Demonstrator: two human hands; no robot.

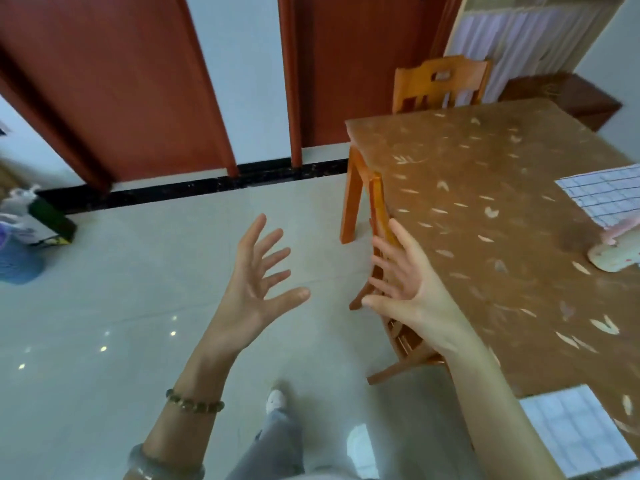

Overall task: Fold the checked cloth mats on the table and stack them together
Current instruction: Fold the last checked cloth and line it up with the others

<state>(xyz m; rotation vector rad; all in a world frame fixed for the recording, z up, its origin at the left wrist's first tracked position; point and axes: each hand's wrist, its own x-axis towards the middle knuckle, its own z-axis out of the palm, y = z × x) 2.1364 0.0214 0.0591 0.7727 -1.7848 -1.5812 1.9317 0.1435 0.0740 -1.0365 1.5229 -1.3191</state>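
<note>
At the far left a blue basket (17,261) stands on the tiled floor (121,306), with a dark box (52,223) just beside it, both blurred. Behind them are red-brown doors (104,81).

My left hand (256,289) is raised over the floor, well off the table's left edge. Its fingers are spread wide, the palm faces right, and it holds nothing. A bead bracelet (194,405) circles that wrist, and a pale bangle (162,465) sits lower on the forearm. Below, between my arms, is one white shoe (276,400).

My right hand (405,289) is raised too, fingers fanned apart and palm facing the left one. It is empty and seen against the table's left edge. The two hands are near each other but not touching.

A wooden chair (398,344) is tucked in at that left edge, behind my right hand. A second chair (441,83) stands at the far edge.

The table (485,209) has a brown cover with a leaf print. One checked mat (571,431) lies at the near edge, pale blue and white, just right of my right forearm. The other checked mat (606,195) lies at the right edge — cut off by the frame — with a pink thing (620,230) touching its near side and a white thing (613,259) just nearer than that. I cannot tell what those two are.
</note>
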